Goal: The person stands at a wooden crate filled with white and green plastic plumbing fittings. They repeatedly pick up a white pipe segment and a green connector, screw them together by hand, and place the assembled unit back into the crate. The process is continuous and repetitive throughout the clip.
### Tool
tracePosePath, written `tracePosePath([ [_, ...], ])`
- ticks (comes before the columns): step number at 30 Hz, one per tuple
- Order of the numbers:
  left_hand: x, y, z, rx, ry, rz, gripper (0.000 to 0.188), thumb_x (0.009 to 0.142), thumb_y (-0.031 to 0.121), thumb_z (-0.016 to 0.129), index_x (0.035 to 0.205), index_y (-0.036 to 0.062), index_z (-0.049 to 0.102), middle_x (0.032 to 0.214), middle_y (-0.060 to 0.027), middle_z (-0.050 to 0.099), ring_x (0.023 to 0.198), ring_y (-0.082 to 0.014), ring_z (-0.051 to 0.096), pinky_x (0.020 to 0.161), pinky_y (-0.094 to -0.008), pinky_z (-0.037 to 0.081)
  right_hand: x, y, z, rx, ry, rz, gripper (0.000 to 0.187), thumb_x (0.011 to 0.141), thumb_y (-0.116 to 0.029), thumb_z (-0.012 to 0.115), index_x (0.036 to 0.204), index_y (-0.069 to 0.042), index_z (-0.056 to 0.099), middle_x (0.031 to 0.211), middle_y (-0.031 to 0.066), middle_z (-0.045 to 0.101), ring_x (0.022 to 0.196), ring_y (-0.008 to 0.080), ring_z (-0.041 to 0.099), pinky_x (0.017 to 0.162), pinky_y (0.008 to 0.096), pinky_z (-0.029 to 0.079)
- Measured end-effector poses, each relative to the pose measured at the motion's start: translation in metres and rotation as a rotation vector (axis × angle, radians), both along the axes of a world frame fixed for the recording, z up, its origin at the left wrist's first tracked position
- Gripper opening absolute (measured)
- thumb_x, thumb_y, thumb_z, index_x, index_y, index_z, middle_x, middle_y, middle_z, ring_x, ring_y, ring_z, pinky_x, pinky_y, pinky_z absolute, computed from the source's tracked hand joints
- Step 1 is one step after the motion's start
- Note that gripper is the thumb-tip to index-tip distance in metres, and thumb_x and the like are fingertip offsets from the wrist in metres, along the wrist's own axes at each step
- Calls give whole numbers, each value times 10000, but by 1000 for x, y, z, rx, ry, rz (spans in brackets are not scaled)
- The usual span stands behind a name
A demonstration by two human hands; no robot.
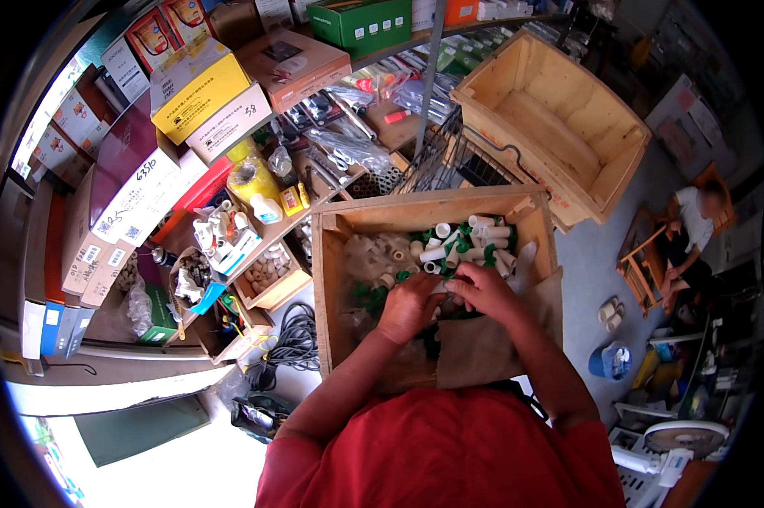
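My left hand (410,308) and my right hand (485,290) meet over a wooden crate (321,292) in front of me. The fingers of both are closed around a small white pipe fitting (439,288), mostly covered by the fingertips. Under and beyond the hands lies a heap of white plastic pipe fittings (488,231) mixed with green plastic parts (369,296). Clear plastic bags (366,254) fill the crate's left side. A brown cloth or sheet (479,354) drapes over its near right corner, below my right forearm.
Beyond the crate, to the right, stands a larger wooden box (559,93). Shelves at the left carry cartons (200,102), bottles and bins of fittings (267,269). Coiled black cable (290,343) lies on the floor. At right are a seated person (693,224), a blue bucket (609,362) and a fan (685,438).
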State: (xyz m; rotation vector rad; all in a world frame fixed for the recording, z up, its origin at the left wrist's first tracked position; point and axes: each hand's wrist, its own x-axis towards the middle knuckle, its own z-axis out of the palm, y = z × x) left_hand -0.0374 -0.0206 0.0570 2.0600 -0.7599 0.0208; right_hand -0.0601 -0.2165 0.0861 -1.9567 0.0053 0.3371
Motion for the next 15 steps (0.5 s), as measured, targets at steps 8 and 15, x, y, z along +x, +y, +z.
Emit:
tracePosePath([
  [8, 2, -4, -7, -67, -7, 34, 325, 776, 101, 714, 1075, 17, 617, 918, -170, 619, 808, -378, 620, 688, -412, 506, 5, 5, 2, 33, 107, -76, 313, 935, -287, 631, 793, -20, 551, 581, 39, 578, 453, 99, 521, 442, 264, 411],
  [15, 5, -7, -21, -389, 458, 49, 236, 886, 154, 678, 1049, -4, 612, 874, -93, 650, 719, -150, 597, 643, -295, 480, 3, 7, 15, -1, -249, -118, 218, 908, -220, 661, 1025, -37, 644, 815, 73, 632, 578, 121, 586, 548, 282, 476],
])
